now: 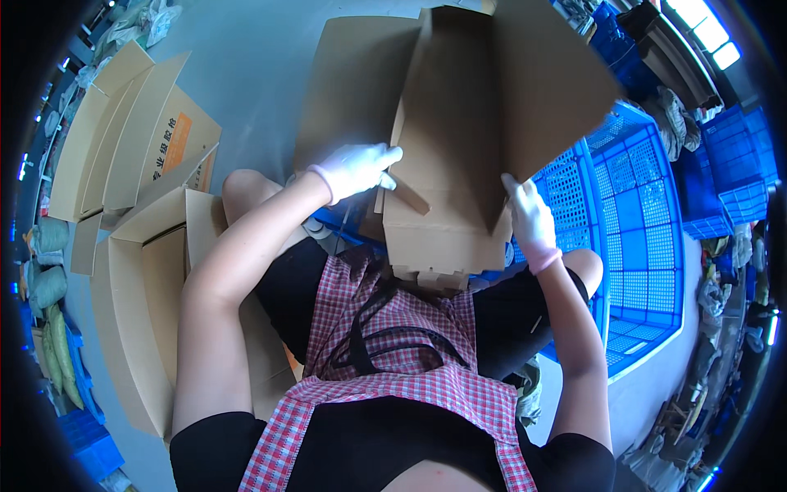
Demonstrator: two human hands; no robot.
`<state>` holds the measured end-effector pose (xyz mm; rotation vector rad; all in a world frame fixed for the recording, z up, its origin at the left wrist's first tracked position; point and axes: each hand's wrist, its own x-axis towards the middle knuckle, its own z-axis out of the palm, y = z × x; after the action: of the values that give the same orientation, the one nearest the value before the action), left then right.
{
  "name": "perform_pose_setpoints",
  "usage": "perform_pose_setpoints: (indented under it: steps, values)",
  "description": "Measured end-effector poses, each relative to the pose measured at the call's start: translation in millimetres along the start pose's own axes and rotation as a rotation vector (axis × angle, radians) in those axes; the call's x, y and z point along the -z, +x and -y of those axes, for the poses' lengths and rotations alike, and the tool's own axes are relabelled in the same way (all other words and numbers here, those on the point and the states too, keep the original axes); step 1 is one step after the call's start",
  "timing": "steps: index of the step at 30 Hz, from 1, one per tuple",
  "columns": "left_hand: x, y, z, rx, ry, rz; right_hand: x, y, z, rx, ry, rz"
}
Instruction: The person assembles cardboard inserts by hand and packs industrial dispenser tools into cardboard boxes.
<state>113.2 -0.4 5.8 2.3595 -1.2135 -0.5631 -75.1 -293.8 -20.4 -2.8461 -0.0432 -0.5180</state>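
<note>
From my remote seat I am looking down on a pink-and-white checked apron (373, 389), its woven cloth creasing over black clothing. Beyond the lap, the left hand (358, 170), in a thin white glove, is pinching the near left edge of a brown cardboard box (451, 139) between thumb and fingers; the right hand (531, 220), gloved alike, is closing its fingers on the right wall. The box is standing open between the hands, smooth and matte, its wide flaps spreading outward and a narrow strip of card (414, 198) jutting beside the left hand. An open carton (135, 328) is sitting at the person's left, with a printed carton (176, 135) lying beyond it. At the right, glossy blue mesh crates (648, 230) are resting on the smooth grey floor (238, 98). Farther out, bright windows (705, 33) are glowing above cluttered edges. The box is hiding what lies beneath it; its upper flaps are blurring, and the dark lens rim is cutting off the room.
</note>
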Motion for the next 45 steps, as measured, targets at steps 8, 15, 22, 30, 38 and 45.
perform_pose_setpoints:
  steps: [8, 15, 22, 30, 38, 45]
  values:
    - [-17.5, -37.3, -9.8, -0.234, 0.028, -0.471, 27.4, 14.0, 17.7, 0.188, 0.068, 0.102]
    - [-44.5, -82.7, 1.6, -0.342, 0.115, -0.216, 32.3, -29.6, 46.3, 0.115, -0.028, 0.209]
    - [-59.9, -54.4, -8.0, 0.022, -0.249, -0.298, -22.8, -18.5, 29.2, -0.377, 0.671, -0.07]
    - [-28.1, -6.0, -90.1, -0.141, 0.421, -0.541, -42.0, 8.9, 28.8, -0.504, 0.4, -0.366]
    - [-36.1, 78.7, -71.8, -0.144, -0.552, 0.687, -33.5, 17.8, 55.0, -0.565, 0.537, -0.453]
    - [-18.2, 30.2, -81.1, -0.025, 0.181, 0.43, -20.6, 11.3, 53.0, -0.598, 0.406, -0.403]
